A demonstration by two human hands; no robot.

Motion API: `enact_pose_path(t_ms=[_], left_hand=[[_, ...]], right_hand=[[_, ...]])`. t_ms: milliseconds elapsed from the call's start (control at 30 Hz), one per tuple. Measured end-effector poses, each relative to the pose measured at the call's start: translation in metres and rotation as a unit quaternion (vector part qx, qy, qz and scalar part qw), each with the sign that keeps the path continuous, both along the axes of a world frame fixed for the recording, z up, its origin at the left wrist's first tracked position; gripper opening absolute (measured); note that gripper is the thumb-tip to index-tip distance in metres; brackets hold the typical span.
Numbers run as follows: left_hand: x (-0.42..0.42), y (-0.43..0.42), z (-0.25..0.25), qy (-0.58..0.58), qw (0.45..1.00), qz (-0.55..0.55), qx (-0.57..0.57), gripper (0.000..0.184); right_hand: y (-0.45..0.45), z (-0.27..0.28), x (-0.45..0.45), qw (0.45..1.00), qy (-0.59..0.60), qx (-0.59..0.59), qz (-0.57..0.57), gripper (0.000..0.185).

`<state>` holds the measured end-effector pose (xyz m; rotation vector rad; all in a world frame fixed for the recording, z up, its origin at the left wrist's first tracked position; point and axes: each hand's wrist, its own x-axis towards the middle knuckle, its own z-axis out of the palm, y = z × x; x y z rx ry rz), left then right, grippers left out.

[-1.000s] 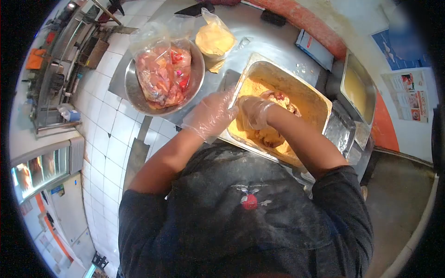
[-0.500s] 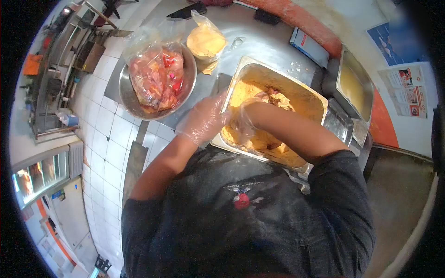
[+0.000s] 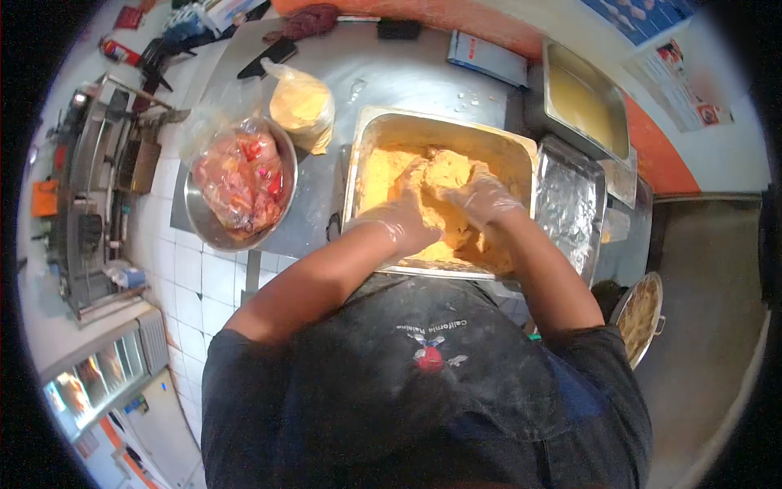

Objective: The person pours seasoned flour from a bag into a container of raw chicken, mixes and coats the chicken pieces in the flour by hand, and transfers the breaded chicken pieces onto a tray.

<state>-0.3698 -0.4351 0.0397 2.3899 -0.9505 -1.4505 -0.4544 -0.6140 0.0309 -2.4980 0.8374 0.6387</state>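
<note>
At the near edge of the grey metal bench [image 3: 248,49], in the head view, the deep rectangular steel pan [image 3: 489,137] was seen with loose yellow powder [image 3: 377,175] spread inside it. In its middle, towards the far wall, the powder-covered, lumpy yellow piece [image 3: 448,169] was placed between two hands in clear plastic gloves.

The left hand [image 3: 410,213] had been rested against the pan's left rim half a second earlier; by this moment it had been brought inside, to the left of the piece, fingers bent forward and thumb spread well apart from them. The right hand [image 3: 487,198] was set at the right side of the piece, fingers curled; whether a firm grip had been taken could not be made out. By this change, it was judged, both hands were given to the piece and the rim was left unheld.

Near the bench's left edge, the clear plastic bag of raw reddish meat [image 3: 236,183] was contained in the round steel bowl [image 3: 287,159]. Beyond the pan's far left corner, the clear bag of yellow powder [image 3: 301,106] was stood upright.
</note>
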Motion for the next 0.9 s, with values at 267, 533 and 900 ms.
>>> enact_pose_path(t_ms=[267, 533, 900], left_hand=[[-0.015, -0.014, -0.089, 0.072, 0.959, 0.136, -0.238, 0.128], [0.000, 0.001, -0.002, -0.100, 0.992, -0.008, 0.072, 0.113], [-0.015, 0.002, -0.034, 0.001, 1.000, -0.007, 0.017, 0.088]], right_hand=[[0.001, -0.027, -0.010, 0.987, -0.039, 0.138, -0.078, 0.089], [0.011, 0.042, -0.047, 0.983, 0.128, 0.087, 0.096, 0.058], [0.029, -0.013, -0.039, 0.963, 0.134, 0.234, 0.005, 0.059]])
